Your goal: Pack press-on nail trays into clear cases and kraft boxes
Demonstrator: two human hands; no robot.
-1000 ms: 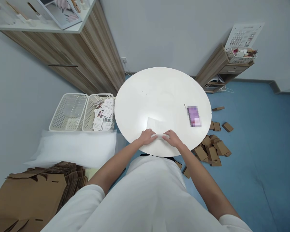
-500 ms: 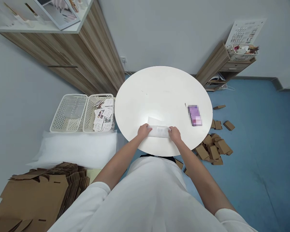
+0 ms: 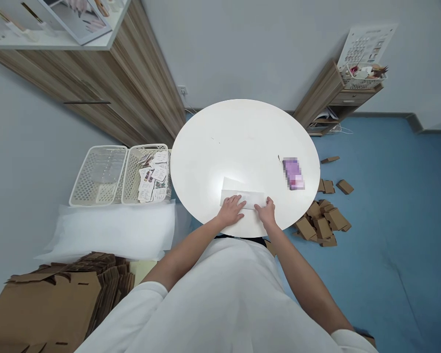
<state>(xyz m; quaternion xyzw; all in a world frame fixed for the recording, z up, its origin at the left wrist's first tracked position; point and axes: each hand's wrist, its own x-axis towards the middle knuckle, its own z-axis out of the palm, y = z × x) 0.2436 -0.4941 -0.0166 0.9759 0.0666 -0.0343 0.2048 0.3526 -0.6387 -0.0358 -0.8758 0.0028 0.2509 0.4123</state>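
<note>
A folded strip of thin white wrapping sheet (image 3: 252, 195) lies on the round white table (image 3: 242, 132) near its front edge. My left hand (image 3: 231, 211) rests flat on the strip's left part, fingers stretched out and a little apart. At the strip's right end is my right hand (image 3: 266, 212), its thumb on the near edge and its fingers curled at the end, holding it. A flat pale corner of sheet (image 3: 232, 183) shows behind the strip. What is inside the folds, if anything, is hidden.
A pixelated purple item (image 3: 293, 173) lies on the table's right side. To the left stand a basket of printed cards (image 3: 127, 179) and a basket with clear plastic (image 3: 75, 189), near white sheets (image 3: 113, 228) and stacked flat cardboard (image 3: 55, 304). Small brown boxes (image 3: 323, 228) lie on the floor.
My left hand has let go of the strip's left end and moved right, flattening onto it. My right hand stays at the right end with its fingers spread slightly wider. The view has shifted slightly.
</note>
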